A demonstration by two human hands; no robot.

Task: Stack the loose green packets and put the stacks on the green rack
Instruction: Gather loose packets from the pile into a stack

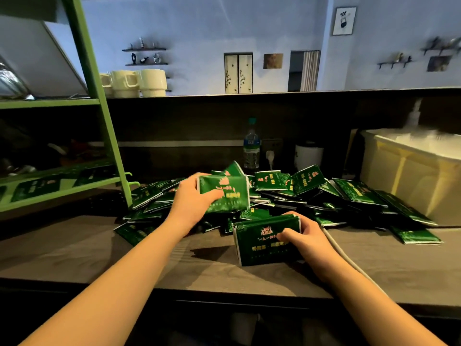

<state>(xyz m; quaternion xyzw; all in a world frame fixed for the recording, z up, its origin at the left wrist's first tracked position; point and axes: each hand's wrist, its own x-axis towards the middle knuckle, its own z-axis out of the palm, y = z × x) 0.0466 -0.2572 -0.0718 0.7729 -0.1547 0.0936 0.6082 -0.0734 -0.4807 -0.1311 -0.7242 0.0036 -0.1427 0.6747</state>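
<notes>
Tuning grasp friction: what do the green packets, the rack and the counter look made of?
Green packets: thin glossy plastic film, probably; they show sheen and white sealed edges.
Green rack: painted metal by the look; slim square posts, even matte green coat.
Counter: wood or wood-look laminate; grain lines visible, dull finish.

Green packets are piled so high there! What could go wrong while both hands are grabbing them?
The left hand grips a packet lifted off the loose pile; tilted packets beside it may slide down. The right hand holds a small stack on edge on the counter, which could fan out if the grip loosens. The water bottle stands right behind the pile, so a bump might tip it.
</notes>
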